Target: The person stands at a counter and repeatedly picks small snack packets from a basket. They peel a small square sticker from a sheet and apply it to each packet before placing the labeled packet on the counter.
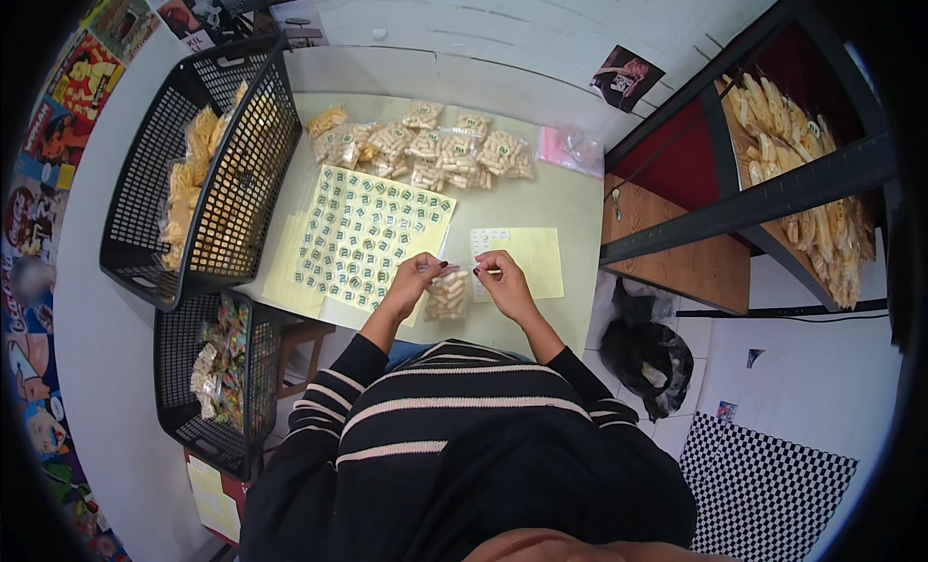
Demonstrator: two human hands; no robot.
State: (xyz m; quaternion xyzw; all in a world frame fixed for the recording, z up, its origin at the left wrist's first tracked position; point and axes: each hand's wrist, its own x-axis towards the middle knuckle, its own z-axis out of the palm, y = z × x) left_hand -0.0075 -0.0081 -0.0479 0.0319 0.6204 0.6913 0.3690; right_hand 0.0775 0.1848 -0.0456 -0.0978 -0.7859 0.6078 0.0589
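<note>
My left hand [413, 281] pinches the top edge of a clear plastic bag [446, 298] of short pale sticks, which hangs or rests at the table's near edge. Just right of the bag, my right hand [502, 279] has its thumb and fingertips close together over a small yellow sheet [540, 261] with little white labels; whether it holds one is too small to tell. Left of my left hand lies a large yellow sheet of round stickers [362, 232] with green marks. Several filled bags [435, 147] bearing such stickers lie along the table's back.
Pink and clear plastic bags [569, 152] lie at the back right. A black basket [181, 250] with yellowish snack packs stands left, another [250, 388] below it. A metal-framed shelf [754, 199] with long packs stands right; a black plastic bag [645, 359] is on the floor.
</note>
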